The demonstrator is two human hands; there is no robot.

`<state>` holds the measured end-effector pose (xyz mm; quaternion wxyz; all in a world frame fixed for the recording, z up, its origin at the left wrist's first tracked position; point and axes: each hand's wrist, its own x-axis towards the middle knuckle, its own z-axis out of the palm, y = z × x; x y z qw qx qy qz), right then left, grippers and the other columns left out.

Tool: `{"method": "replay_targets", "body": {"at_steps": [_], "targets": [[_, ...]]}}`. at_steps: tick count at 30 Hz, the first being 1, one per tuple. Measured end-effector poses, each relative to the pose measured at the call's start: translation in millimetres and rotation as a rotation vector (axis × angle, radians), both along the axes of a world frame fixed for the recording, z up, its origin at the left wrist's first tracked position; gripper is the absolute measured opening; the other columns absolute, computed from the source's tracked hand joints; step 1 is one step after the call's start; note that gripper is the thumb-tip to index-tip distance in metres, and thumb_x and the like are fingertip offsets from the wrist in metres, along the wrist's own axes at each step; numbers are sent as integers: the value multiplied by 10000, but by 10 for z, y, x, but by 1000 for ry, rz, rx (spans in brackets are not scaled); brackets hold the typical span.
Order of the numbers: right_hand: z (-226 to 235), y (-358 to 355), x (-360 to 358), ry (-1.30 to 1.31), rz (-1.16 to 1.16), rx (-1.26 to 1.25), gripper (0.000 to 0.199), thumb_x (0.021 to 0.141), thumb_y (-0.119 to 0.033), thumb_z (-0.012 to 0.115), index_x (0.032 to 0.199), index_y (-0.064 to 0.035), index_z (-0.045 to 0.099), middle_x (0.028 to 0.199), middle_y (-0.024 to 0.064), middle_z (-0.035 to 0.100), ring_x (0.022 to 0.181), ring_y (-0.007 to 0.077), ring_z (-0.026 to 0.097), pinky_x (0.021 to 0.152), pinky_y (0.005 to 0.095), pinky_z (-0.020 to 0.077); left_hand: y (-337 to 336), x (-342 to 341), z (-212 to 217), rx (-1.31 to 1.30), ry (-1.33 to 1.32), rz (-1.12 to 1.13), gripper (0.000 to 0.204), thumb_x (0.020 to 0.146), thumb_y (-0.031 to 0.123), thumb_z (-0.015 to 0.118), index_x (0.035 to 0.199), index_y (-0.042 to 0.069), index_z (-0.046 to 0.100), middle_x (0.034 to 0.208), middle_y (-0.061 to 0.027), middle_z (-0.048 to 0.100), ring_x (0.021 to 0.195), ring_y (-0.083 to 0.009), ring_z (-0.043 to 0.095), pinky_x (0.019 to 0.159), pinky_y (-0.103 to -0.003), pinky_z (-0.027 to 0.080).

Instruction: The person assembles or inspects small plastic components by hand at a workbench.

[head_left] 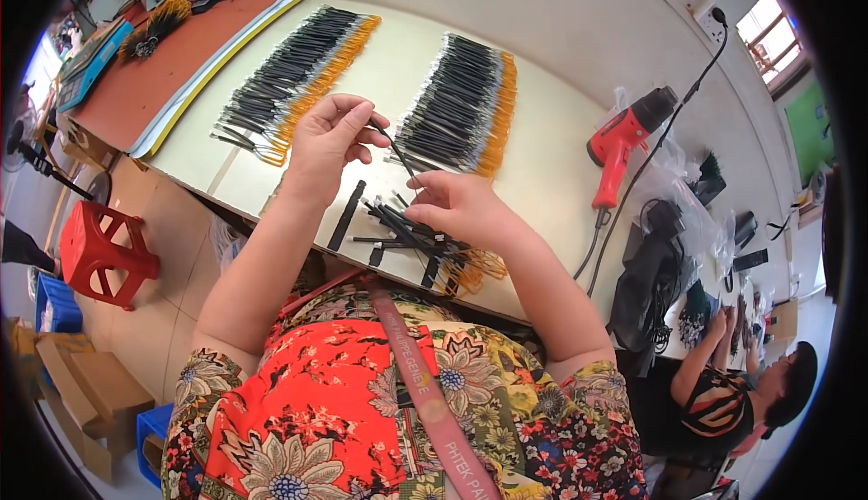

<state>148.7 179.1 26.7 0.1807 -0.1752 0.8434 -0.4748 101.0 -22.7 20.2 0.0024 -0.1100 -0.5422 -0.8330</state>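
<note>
Workbench, pale top (pixel 542 174), filled the centre of the frame; tiled floor lower left.

Nearest the lower edge: floral blouse and a pink lanyard (pixel 434 400). Above that, near the bench's front edge, lay a loose pile of black sleeves (pixel 398 229) with orange wires (pixel 475 269) spilling right of it. One flat black strip (pixel 346 215) lay just left of the pile.

Right hand (pixel 461 211) rested over the pile at centre frame, fingers curled, pinching the lower end of one thin black sleeve (pixel 393 147). Left hand (pixel 330 143), raised just above and left of it, pinched the upper end of the same sleeve between thumb and fingertips. Both grips closed on that piece; sleeve ran diagonally between the hands, clear of the bench.

Judgement: the work looked like fitting or checking one sleeve at a time. Doing it well probably means keeping the piece straight between the two pinches, holding close to the ends, and not dragging the pile with the right palm.

Farther up: two fanned rows of finished pieces, black with orange ends, left row (pixel 289 70) and right row (pixel 461 102), well apart from the pile. Red heat gun (pixel 624 138) lay right of them, cord running to a wall socket upper right. Red stool (pixel 99 251) at left. Another person (pixel 732 400) worked at lower right.
</note>
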Motion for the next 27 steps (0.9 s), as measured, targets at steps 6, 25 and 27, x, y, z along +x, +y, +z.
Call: {"method": "replay_targets", "body": {"at_steps": [6, 25, 27], "targets": [[-25, -13, -14, 118, -59, 71, 247, 878, -111, 545, 1087, 10, 597, 786, 85, 660, 697, 112, 629, 667, 253, 495, -16, -7, -41, 23, 6, 13, 99, 908, 147, 568, 944, 54, 570, 856, -79, 647, 680, -110, 641, 501, -184, 456], [100, 12, -93, 202, -176, 98, 188, 828, -200, 626, 904, -31, 660, 811, 46, 664, 774, 94, 602, 695, 255, 475, -23, 13, -91, 9, -107, -85, 123, 899, 203, 588, 908, 93, 534, 871, -112, 655, 671, -139, 650, 487, -190, 476], [9, 46, -126, 355, -159, 106, 186, 797, -169, 650, 881, -3, 653, 854, 70, 663, 823, 146, 614, 758, 290, 475, -43, -5, -113, 1, -135, -84, 142, 892, 221, 600, 890, 97, 530, 869, -110, 655, 665, -139, 649, 483, -189, 474]]}}
